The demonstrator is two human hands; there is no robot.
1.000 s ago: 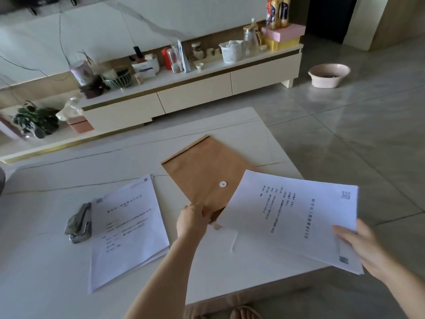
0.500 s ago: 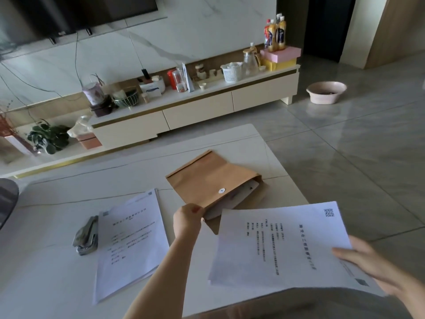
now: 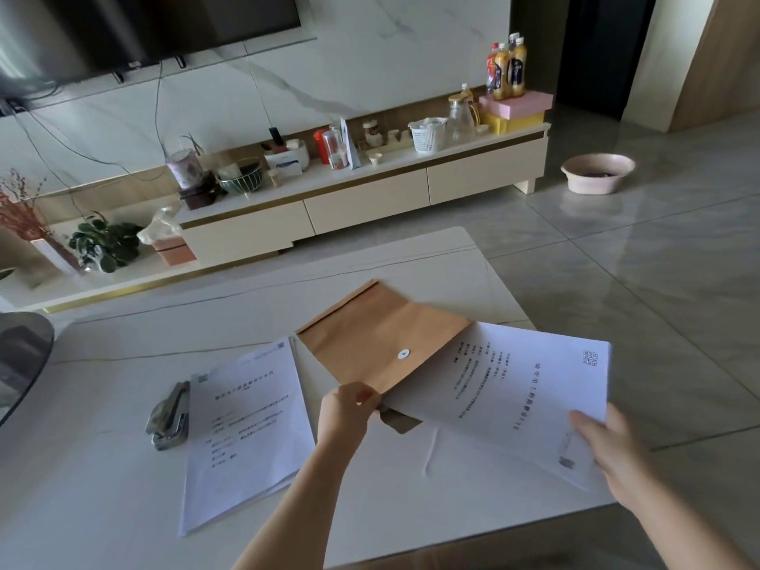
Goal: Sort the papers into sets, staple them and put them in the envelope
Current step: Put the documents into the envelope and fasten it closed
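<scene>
A brown envelope [image 3: 370,335] with a white button clasp lies on the white table [image 3: 103,508]. My left hand [image 3: 347,409] pinches its near open edge and lifts it. My right hand [image 3: 608,450] grips the near right corner of a printed paper set [image 3: 518,392], whose far left edge is tucked into the envelope's mouth. A second paper set [image 3: 242,429] lies flat to the left of my left arm. A grey stapler [image 3: 168,417] rests just left of that set.
The table's right edge [image 3: 506,281] drops to a tiled floor. A low TV cabinet [image 3: 362,199] crowded with bottles, jars and baskets runs along the back wall. A pink basin [image 3: 598,172] sits on the floor at right. A dark round object [image 3: 20,355] overhangs the table's left side.
My right hand has slid the paper set leftward so its edge now enters the envelope's mouth. My left hand keeps hold of the envelope's edge. The camera view has tilted up.
</scene>
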